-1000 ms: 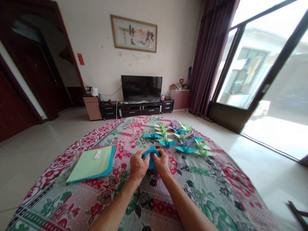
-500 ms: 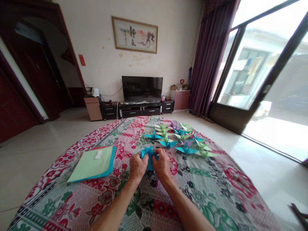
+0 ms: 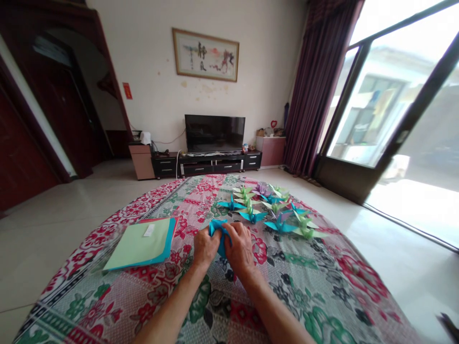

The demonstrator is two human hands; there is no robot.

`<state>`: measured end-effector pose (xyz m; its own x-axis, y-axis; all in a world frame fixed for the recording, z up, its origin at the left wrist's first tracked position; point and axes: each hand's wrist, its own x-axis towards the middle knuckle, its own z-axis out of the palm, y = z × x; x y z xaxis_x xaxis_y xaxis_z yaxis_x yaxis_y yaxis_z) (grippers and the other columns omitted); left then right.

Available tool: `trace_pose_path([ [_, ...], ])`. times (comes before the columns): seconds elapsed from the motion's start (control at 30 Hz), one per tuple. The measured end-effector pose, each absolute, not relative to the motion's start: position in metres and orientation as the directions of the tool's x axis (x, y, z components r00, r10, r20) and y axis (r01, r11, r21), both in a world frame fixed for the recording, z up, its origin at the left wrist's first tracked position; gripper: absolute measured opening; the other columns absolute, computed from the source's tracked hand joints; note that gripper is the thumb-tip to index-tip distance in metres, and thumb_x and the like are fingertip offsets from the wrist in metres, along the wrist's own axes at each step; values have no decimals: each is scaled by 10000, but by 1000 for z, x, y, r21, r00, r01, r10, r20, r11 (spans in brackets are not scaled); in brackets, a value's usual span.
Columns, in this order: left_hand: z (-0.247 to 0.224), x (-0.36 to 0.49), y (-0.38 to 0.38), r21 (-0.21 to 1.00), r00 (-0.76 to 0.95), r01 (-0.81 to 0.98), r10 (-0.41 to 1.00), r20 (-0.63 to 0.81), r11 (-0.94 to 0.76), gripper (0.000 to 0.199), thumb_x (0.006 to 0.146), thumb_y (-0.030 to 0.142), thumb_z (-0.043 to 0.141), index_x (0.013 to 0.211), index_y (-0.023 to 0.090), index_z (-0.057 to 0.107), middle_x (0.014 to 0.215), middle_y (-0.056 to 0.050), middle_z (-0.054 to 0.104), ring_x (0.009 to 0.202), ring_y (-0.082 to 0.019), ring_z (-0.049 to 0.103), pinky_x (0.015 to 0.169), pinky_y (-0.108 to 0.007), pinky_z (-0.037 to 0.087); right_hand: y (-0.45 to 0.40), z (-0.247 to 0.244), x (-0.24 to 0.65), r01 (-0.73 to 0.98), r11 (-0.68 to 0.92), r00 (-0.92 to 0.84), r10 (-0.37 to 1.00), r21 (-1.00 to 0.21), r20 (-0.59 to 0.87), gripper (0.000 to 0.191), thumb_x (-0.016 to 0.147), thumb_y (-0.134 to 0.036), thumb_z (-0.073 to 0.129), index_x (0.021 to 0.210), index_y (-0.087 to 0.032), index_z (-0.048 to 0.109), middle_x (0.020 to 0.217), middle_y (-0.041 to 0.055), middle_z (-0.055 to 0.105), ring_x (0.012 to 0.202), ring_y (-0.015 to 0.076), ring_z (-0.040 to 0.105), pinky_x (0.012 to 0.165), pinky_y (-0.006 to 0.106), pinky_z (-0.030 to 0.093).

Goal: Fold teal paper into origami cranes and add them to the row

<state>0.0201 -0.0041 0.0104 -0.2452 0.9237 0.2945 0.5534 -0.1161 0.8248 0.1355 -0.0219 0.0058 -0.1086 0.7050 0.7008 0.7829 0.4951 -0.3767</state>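
A partly folded piece of blue paper (image 3: 219,226) is held above the middle of the table. My left hand (image 3: 207,246) pinches its left side, thumb toward the centre. On its right side my right hand (image 3: 238,242) has its fingers closed on the same paper, covering part of it. Several folded paper cranes in blue, green and purple stand beyond and to the right, such as a blue crane (image 3: 252,216). To the left lies a stack of square sheets (image 3: 139,246), light green on top with blue and red beneath, and a small white slip (image 3: 149,230) on it.
A floral cloth covers the round table (image 3: 172,296). Past it are a television (image 3: 215,134) on a low black cabinet (image 3: 201,167), a framed picture on the wall, a purple curtain (image 3: 308,95) and a glass door at the right.
My right hand's fingers have shifted inward over the blue paper, which now looks narrower and more covered. The whole view has moved slightly.
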Motion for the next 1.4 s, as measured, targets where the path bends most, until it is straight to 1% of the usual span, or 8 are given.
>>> trace_pose_path([
  [0.13,11,18,-3,846,-213,515,935,285,-141,259,707,356,507,564,146,555,472,50,443,489,-87,365,492,-195,293,-20,2,136,781,539,-170,671,-317,722,347,877,-170,425,1196,-243,542,948,65,540,867,186,481,792,319,360],
  [0.47,16,16,-3,869,-146,461,950,276,-181,234,693,347,518,558,156,524,497,46,476,506,-88,372,491,-193,303,-21,2,136,806,536,-230,676,-253,700,435,859,-150,445,1261,-312,494,981,55,521,862,182,468,800,323,355],
  [0.8,21,9,-5,941,7,275,979,203,-197,173,686,308,465,579,173,473,513,48,410,498,-94,353,453,-202,295,-21,4,138,787,550,-225,679,-280,699,451,854,-144,445,1271,-310,488,980,63,522,884,190,470,810,337,362],
  [0.93,21,7,-5,968,41,200,989,144,-149,310,738,453,460,628,167,503,552,28,448,526,-111,399,463,-215,331,-22,7,139,789,546,-220,679,-282,700,463,832,-107,455,1247,-305,511,981,58,529,860,181,479,783,319,375],
  [1.07,15,9,0,958,-52,251,986,160,-142,412,732,541,458,536,179,432,502,41,375,502,-102,358,474,-224,302,-20,7,140,783,555,-229,676,-280,700,444,822,-88,453,1204,-294,545,964,51,545,842,171,496,769,303,381],
  [1.17,13,9,3,937,-118,322,976,181,-135,426,754,525,425,491,192,405,478,40,354,491,-106,349,479,-235,286,-17,5,140,746,566,-208,698,-350,685,458,793,-70,436,1194,-265,541,971,55,563,874,181,511,792,313,395],
  [1.27,15,9,5,910,-187,393,958,216,-128,443,780,489,391,440,205,369,432,37,332,456,-109,332,469,-246,266,-13,2,140,686,528,-84,741,-501,666,493,728,-69,441,1203,-189,504,1015,79,566,941,200,522,827,332,418],
  [1.4,19,8,5,901,-271,419,931,245,-115,457,785,473,394,412,213,344,407,28,337,441,-112,340,461,-251,255,-7,-1,139,601,371,98,845,-708,525,438,659,-135,495,1095,-129,542,938,78,599,783,185,570,734,316,466],
])
